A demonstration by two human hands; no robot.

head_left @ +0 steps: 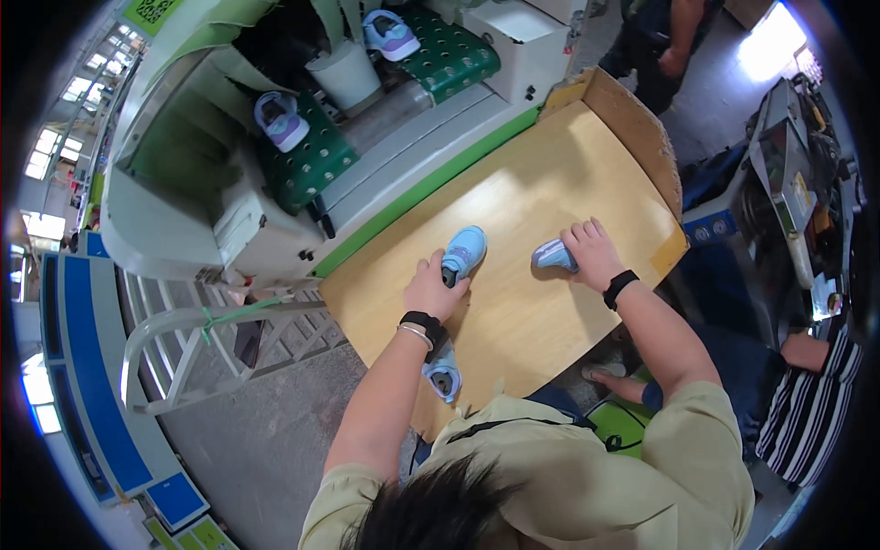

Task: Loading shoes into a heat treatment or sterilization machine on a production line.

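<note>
My left hand (pixel 434 291) is closed round the heel end of a light blue sneaker (pixel 467 246), whose toe points away from me on the wooden tabletop (pixel 522 348). To its right, my right hand (pixel 591 252) grips a second blue-and-lilac sneaker (pixel 554 256); my fingers and palm cover part of that one. A third light blue sneaker (pixel 445 380) lies near the table's front left edge, partly hidden beneath my left forearm. Its opening faces up.
Beyond the table stands a pale machine with two green perforated belts (pixel 449 57), carrying one lilac-blue sneaker (pixel 391 35) and another sneaker (pixel 281 121). A cardboard wall (pixel 632 133) edges the table's far right. Metal railing (pixel 183 339) stands left. People stand at far right and right.
</note>
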